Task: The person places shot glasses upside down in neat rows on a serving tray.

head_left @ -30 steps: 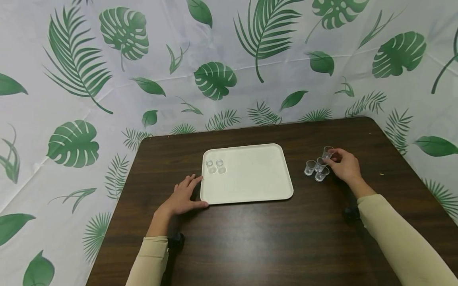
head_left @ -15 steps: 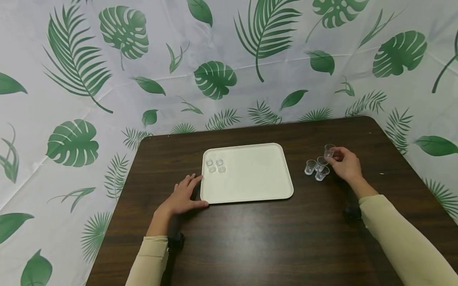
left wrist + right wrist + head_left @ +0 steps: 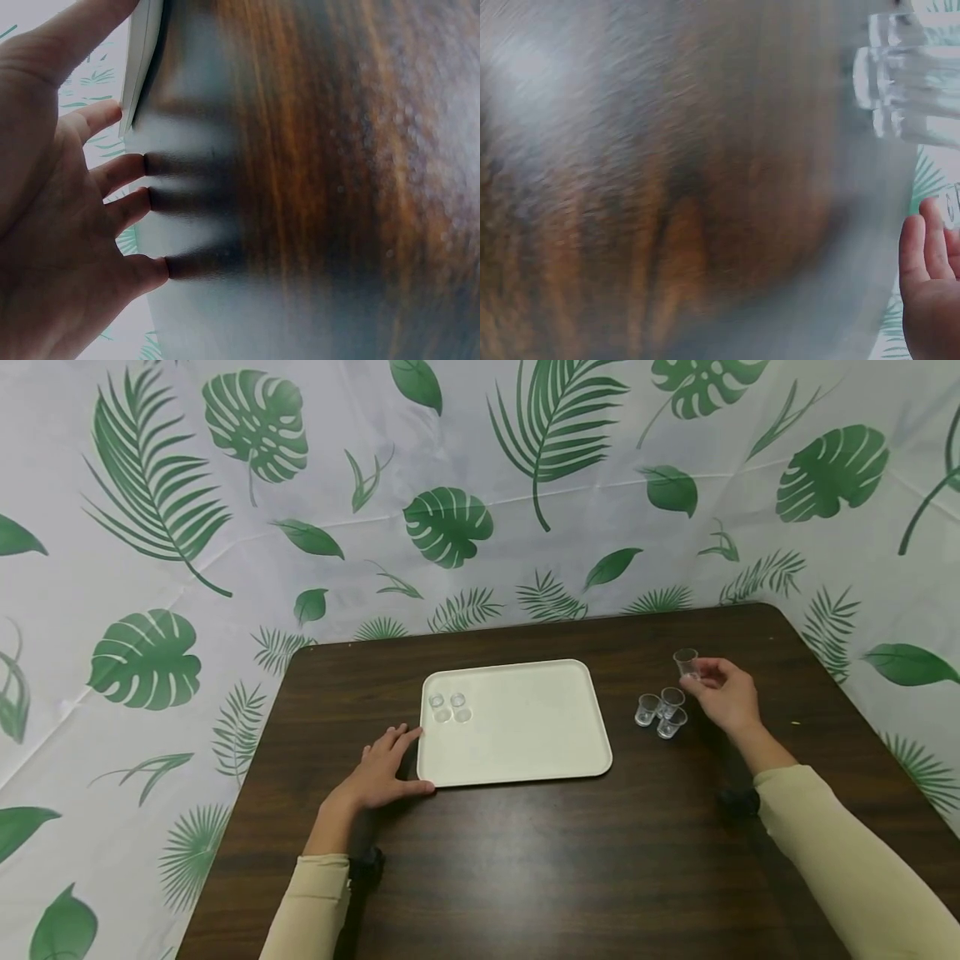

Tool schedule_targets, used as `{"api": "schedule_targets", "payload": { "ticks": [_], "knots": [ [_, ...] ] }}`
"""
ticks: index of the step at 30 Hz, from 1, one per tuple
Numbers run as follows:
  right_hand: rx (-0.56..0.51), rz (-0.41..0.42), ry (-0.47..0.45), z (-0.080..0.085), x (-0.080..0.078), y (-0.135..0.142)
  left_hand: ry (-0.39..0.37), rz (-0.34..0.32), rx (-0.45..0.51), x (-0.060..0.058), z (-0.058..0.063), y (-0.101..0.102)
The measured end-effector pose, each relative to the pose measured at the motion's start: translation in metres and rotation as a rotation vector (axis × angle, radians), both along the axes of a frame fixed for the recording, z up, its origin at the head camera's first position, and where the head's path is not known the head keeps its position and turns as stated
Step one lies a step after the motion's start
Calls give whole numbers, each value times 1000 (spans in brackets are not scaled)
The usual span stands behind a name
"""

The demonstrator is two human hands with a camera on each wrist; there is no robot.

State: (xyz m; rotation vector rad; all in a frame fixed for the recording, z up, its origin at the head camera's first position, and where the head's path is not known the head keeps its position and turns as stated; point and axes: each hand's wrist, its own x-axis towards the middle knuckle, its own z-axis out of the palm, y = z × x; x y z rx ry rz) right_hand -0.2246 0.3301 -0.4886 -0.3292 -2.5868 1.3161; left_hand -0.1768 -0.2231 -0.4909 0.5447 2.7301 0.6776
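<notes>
My right hand pinches a clear shot glass near its base between thumb and fingers, rim upward. Just left of this hand, three more shot glasses stand in a close cluster on the dark table. My left hand lies with fingers spread at the left edge of a cream tray, thumb at its front corner and forefinger at its side. In the left wrist view, the other fingertips rest on the tabletop. Clear glasses sit at the tray's left end.
The dark wood-grain table has rounded far corners. Directly behind it hangs a white cloth printed with green leaves. Clustered glasses fill the upper right of the right wrist view.
My right hand has lifted the shot glass up and away from the cluster, from beside the other glasses to above them. The left hand and tray have stayed in place.
</notes>
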Motion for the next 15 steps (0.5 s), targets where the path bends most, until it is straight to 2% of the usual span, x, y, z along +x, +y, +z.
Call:
{"api": "schedule_targets", "payload": {
  "ticks": [10,15],
  "knots": [
    [-78,19,108,22,-6,-22,-21,7,-9,-1,-1,0],
    [-76,66,134,37,-11,-38,-15,7,-11,-1,-2,0]
  ]
}}
